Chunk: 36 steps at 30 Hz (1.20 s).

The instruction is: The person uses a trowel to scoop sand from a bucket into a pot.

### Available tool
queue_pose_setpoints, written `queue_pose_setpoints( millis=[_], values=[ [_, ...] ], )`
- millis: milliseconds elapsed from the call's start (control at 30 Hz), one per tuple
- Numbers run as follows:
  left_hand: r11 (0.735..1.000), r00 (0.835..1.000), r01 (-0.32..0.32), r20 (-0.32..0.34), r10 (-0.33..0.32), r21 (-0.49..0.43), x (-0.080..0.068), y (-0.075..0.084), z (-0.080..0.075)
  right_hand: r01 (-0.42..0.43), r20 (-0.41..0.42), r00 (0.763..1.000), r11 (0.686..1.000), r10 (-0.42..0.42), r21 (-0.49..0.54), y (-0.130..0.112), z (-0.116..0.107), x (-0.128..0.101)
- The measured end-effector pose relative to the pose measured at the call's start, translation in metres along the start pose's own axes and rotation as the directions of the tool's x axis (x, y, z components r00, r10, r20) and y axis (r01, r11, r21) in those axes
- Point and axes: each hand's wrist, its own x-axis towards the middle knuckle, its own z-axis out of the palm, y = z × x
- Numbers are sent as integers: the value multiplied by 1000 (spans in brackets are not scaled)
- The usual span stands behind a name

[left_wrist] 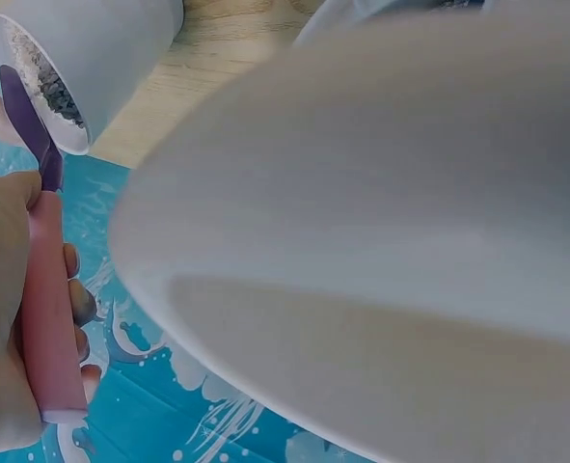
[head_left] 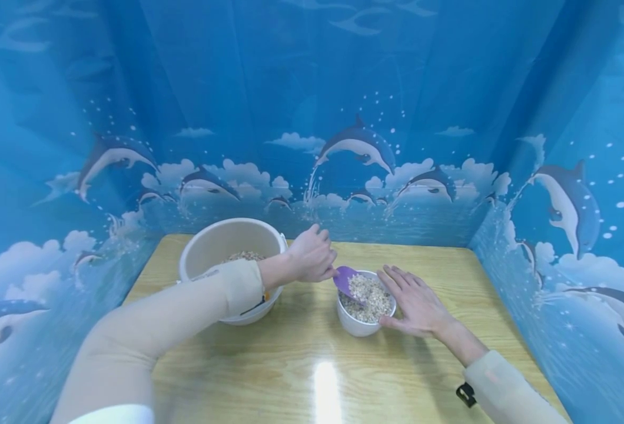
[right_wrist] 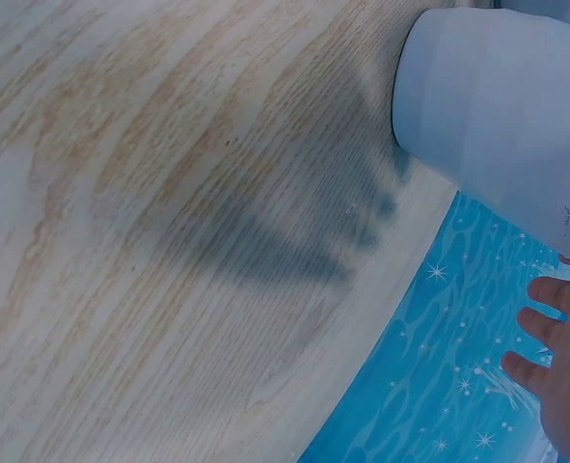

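Note:
My left hand (head_left: 311, 257) grips the pink handle of a small purple scoop (head_left: 346, 279); in the left wrist view the fingers wrap round the handle (left_wrist: 53, 309). The purple blade dips into a small white bucket (head_left: 358, 325), at its left side. Pale, grain-like flakes (head_left: 372, 297) fill this bucket near its rim. My right hand (head_left: 415, 303) rests at the bucket's right rim with the fingers extended. In the right wrist view the bucket's smooth side (right_wrist: 497, 116) shows, with the fingertips by its rim.
A larger white bucket (head_left: 195, 250) stands at the back left under my left forearm, with similar flakes (head_left: 245, 255) inside. Both stand on a wooden table (head_left: 269, 365). Blue dolphin-print sheets (head_left: 301, 88) hang along the back and sides.

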Motion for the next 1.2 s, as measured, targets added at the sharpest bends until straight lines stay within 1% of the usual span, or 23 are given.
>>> queue_pose_setpoints(
  millis=[433,600,767,967,1200],
  values=[
    [999,1000,-18,4,17,40,4,0,-6,-9,1,1000,1000,9,-1,-1,0,0],
    [996,1000,-8,-6,9,87,4,-1,-8,-9,4,1000,1000,9,-4,1,1,0],
    [993,1000,5,-6,-5,120,2,-3,-8,-11,8,1000,1000,11,0,1,0,0],
    [990,1000,-2,6,1,139,-1,-5,-9,-8,3,1000,1000,8,-5,1,1,0],
    [987,1000,-6,-15,9,159,-4,-8,-10,-12,6,1000,1000,12,-9,1,2,0]
  ],
)
